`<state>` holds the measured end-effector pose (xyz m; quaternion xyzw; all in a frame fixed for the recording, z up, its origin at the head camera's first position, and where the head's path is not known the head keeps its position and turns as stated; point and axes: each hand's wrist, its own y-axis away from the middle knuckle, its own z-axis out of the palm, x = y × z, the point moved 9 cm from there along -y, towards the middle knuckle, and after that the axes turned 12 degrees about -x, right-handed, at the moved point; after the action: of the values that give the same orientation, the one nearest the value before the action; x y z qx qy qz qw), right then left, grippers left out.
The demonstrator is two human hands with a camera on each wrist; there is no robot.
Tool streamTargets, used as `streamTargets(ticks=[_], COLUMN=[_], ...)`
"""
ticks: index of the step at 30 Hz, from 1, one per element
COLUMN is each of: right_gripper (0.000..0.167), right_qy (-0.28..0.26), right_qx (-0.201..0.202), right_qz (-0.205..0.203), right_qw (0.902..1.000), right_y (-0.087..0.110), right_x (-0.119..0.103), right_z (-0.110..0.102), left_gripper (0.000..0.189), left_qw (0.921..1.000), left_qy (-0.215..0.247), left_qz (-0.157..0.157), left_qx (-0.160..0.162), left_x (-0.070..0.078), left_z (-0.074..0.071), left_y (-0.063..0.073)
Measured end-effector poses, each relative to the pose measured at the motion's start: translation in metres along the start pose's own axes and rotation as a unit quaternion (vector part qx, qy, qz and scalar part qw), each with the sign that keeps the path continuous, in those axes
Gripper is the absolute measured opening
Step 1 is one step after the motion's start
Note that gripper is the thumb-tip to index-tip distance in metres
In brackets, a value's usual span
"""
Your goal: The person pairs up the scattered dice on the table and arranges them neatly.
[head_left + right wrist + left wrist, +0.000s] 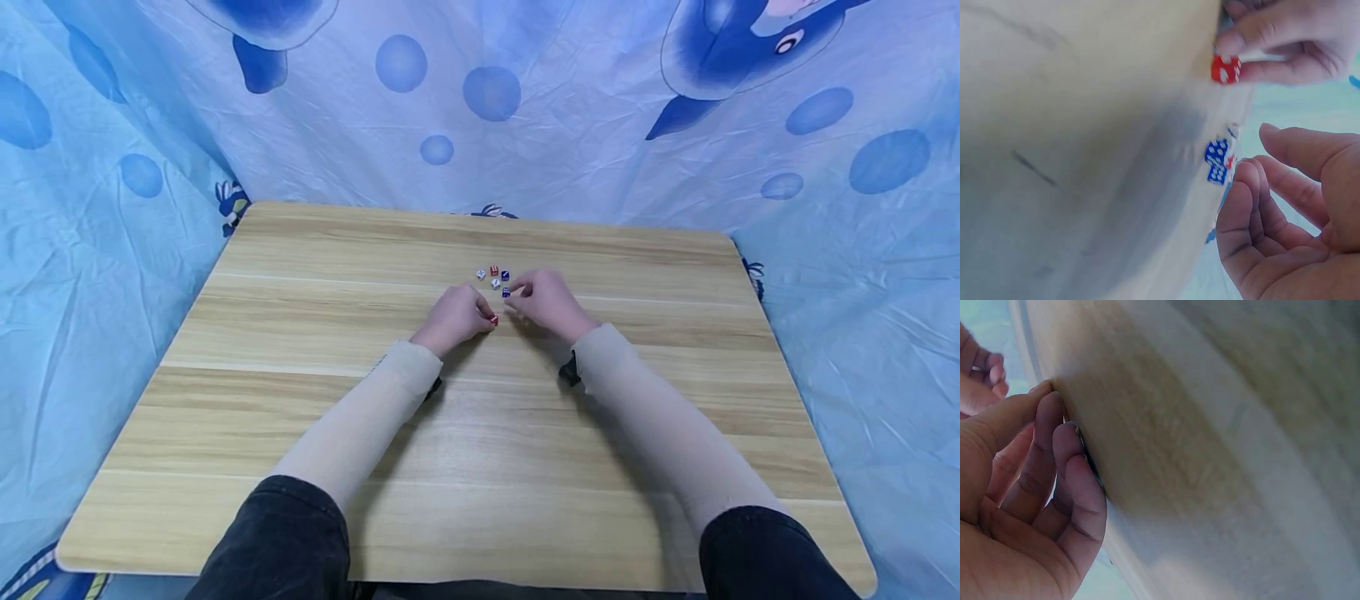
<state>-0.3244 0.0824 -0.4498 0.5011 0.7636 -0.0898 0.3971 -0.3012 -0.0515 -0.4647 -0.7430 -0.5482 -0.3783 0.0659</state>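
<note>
A red die (493, 320) is pinched between the thumb and fingertips of my left hand (456, 318), low over the wooden table. The right wrist view also shows that red die (1225, 69) at the left fingertips. My right hand (551, 302) hovers beside a blue die (506, 292), its thumb and bent fingers apart with nothing between them. Just beyond lie two white dice (496, 284), another red die (493, 271) and a second blue die (505, 275), grouped closely. In the left wrist view the left hand's own fingers (1079, 469) hide the die.
The light wooden table (480, 467) stretches out on both sides of the hands. Blue patterned sheeting (555, 158) hangs behind it and along both sides. Dark bands sit under both wrists.
</note>
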Motion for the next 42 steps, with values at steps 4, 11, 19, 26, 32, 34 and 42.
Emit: streamTargets(ticks=[4,11,19,26,32,34,42], right_gripper=[0.029,0.031,0.033,0.033,0.033,0.031,0.019], right_qy=[-0.028,0.006,0.009,0.049,0.073,0.074,0.092], right_qx=[0.002,0.018,-0.001,-0.018,-0.035,-0.041,-0.058], right_qz=[0.009,0.01,0.03,0.032,0.025,0.023,0.008], right_qw=[0.9996,0.9998,0.9995,0.9981,0.9964,0.9962,0.994], right_y=[-0.01,-0.025,-0.041,-0.056,-0.067,-0.07,-0.079], right_x=[0.0,-0.006,-0.007,-0.008,-0.015,-0.015,-0.017], right_z=[-0.011,-0.026,-0.029,-0.026,-0.023,-0.022,-0.016], left_gripper=[0.008,0.009,0.008,0.008,0.008,0.007,0.008], left_qw=[1.0,1.0,1.0,0.9999,0.9998,0.9998,0.9999], left_qy=[-0.003,-0.006,0.001,-0.011,-0.021,-0.016,-0.009], left_qz=[-0.002,-0.006,-0.009,-0.007,-0.005,-0.005,-0.008], left_qx=[-0.001,0.0,0.001,0.002,0.004,0.005,0.005], left_x=[0.0,-0.001,-0.002,-0.001,0.0,-0.001,-0.003], left_z=[-0.001,-0.003,-0.003,-0.002,-0.001,0.0,0.0], left_y=[0.001,0.002,0.003,0.002,0.001,0.001,0.002])
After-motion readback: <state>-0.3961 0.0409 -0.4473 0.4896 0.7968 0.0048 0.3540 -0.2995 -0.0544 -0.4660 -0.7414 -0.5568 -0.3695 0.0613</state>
